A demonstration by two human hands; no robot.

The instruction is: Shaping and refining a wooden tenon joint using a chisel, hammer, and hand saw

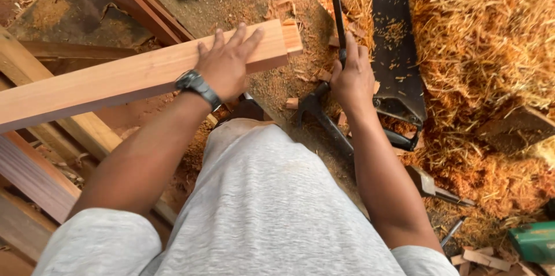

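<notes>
Two bare hands work well apart here. The left hand [226, 63], a dark watch on its wrist, lies flat with fingers spread on the long reddish-brown planed wooden board [133, 76]. That board's long axis runs from the lower left up to its cut end at the right, just beyond the fingertips. The right hand [352, 79] is closed around the handle of a slim dark flat-bladed tool [339, 18], blade pointing away from the person, beside the board's end and nearer it than the left palm. A black-bladed handsaw [394, 50] lies just right of that hand, against the heap of orange wood shavings [485, 39].
</notes>
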